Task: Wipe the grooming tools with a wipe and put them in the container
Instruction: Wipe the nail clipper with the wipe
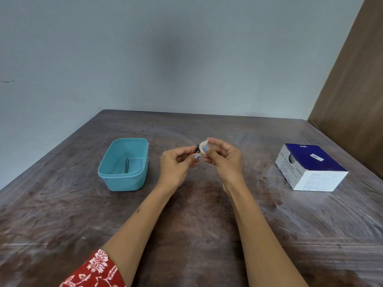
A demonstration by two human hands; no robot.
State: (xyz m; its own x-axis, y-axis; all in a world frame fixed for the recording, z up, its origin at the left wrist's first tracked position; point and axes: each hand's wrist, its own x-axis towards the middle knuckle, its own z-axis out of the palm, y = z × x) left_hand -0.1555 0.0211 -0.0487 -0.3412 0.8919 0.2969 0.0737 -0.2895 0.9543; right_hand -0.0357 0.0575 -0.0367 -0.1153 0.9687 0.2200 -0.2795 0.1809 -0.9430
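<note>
From the head view, one slim metal tool [127, 165] already lies inside the teal container [116, 175] on the bench [62, 214], so the job looks partly done. The left hand [176, 164] pinches a small dark metal tool [197, 148] above the bench, right of the container, while the right hand [223, 160] pinches the white wipe [204, 144] against its tip, hands nearly touching; wiping seems underway

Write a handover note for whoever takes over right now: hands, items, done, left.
Left hand: pinches a small metal grooming tool, raised over the table.
Right hand: pinches a white wipe against the tool's tip.
Teal container: on the table at left, open, one thin metal tool already inside.
Blue-and-white box: at right.
Done: one tool in the container.
Left: finish wiping the held tool, then place it in the container.
</note>
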